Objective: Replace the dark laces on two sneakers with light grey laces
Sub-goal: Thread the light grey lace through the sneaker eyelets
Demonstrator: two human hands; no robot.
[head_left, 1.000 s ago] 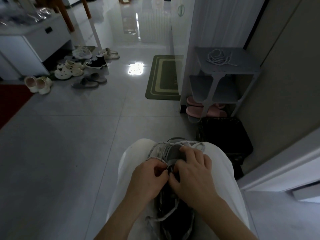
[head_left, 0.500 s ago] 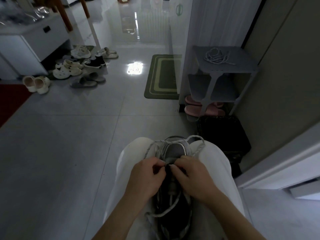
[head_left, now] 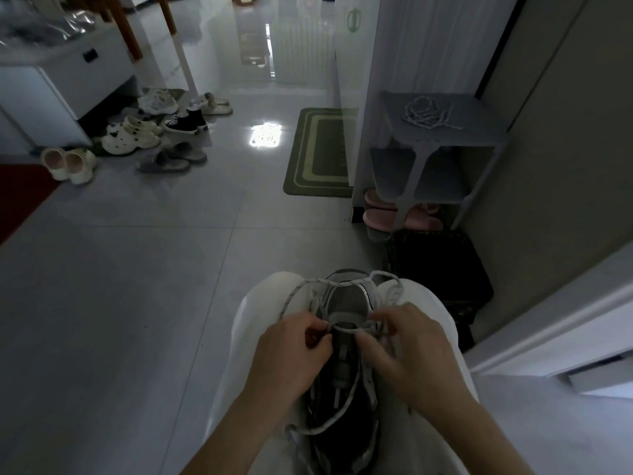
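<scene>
A grey and dark sneaker (head_left: 346, 303) lies on my lap between my thighs, toe pointing away from me. A light grey lace (head_left: 294, 296) runs across its lowest eyelets and loops out over the toe on both sides. My left hand (head_left: 291, 351) pinches the lace at the left eyelet row. My right hand (head_left: 407, 347) pinches the lace at the right eyelet row. A loose end of the lace trails down over the shoe's opening. A second light grey lace (head_left: 426, 114) lies coiled on top of the grey shoe rack (head_left: 479, 132).
Pink slippers (head_left: 380, 214) sit under the rack, and a black bag (head_left: 442, 265) lies on the floor beside my right knee. A green mat (head_left: 308, 156) lies ahead. Several shoes (head_left: 150, 132) are scattered at the far left by a white cabinet (head_left: 58, 84).
My hands have moved apart to either side of the sneaker. The lace is now drawn across the lower eyelets, with its loops spread out over the toe.
</scene>
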